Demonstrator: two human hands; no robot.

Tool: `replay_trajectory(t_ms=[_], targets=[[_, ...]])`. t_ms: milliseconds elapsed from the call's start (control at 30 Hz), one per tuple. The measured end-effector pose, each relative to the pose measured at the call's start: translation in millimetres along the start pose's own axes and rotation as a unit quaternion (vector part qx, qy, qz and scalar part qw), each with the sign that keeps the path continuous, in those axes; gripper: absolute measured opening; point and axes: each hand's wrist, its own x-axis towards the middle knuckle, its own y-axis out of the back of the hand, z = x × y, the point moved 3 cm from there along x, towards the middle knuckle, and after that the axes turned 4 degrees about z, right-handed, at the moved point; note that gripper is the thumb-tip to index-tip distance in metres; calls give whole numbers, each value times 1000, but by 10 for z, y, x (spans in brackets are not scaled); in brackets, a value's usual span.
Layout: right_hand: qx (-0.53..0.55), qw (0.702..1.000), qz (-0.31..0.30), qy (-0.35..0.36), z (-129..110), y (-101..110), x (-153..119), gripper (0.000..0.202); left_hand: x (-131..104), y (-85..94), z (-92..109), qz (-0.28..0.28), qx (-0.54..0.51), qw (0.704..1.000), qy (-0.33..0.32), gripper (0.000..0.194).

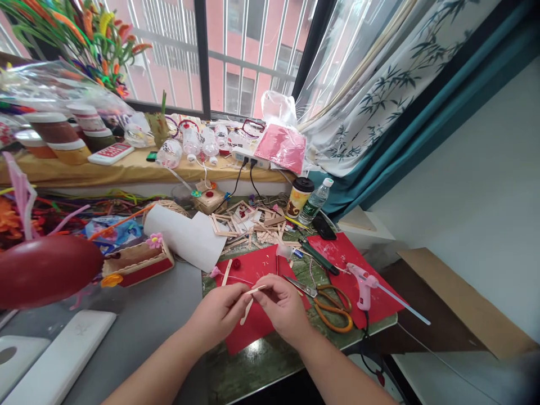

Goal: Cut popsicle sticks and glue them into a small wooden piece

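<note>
My left hand [224,310] and my right hand [283,308] meet above a red sheet [244,339], both closed. Between their fingertips they pinch a small pale wooden craft stick [257,289]. Below it, a second craft stick [246,314] slants down between the hands; whether it is joined to the first or lies on the sheet, I cannot tell. Another loose stick [226,273] rests on the sheet beside a dark red pom-pom [236,263] and a pink pipe-cleaner piece [215,271]. Scissors with orange-brown handles [333,315] lie just right of my right hand.
A pink glue gun [363,284] stands on another red sheet [388,298] at right. Behind are a pile of craft sticks [265,225], a paper cup [296,199] and a water bottle [315,202]. Leftward sit a red-sided stick box [147,269] and a red balloon-like object [48,271].
</note>
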Motion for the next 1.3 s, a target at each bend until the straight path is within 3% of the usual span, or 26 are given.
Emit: replay_trajectory(t_ms=[167,267,367,467,567,633,733,900,1000,1133,1200,1300], targets=[[-5,1000,-1,-8,-5,-75,-1,14,16,-18,-45,-8,8,1000,-17,40],[-37,999,-12,-21,-27,22,26,16,35,-14,-88,4,-7,1000,7,42],[-185,981,-39,-32,-22,406,-11,23,49,21,-126,39,-53,997,48,44],[-436,898,-35,-47,84,1017,-174,19,49,47,-153,75,-126,986,85,47],[-557,826,-38,-79,263,1548,-404,34,46,22,-172,86,-216,966,109,48],[-586,805,-42,-84,361,1748,-522,42,47,-13,-183,84,-271,952,117,47],[-597,796,-48,-89,438,1848,-575,49,51,-59,-203,74,-320,936,124,47],[-578,807,-55,-106,428,1864,-469,54,58,-72,-252,77,-282,947,137,47],[-511,851,-28,-119,411,1884,-474,50,72,-56,-286,97,-264,949,141,48],[-333,927,40,-167,391,1812,-555,27,81,-23,-291,127,-233,955,131,49],[-229,951,58,-199,352,1683,-584,27,73,-7,-257,134,-205,962,120,48],[-51,964,10,-260,271,1355,-608,33,50,0,-182,127,-183,969,104,48]])
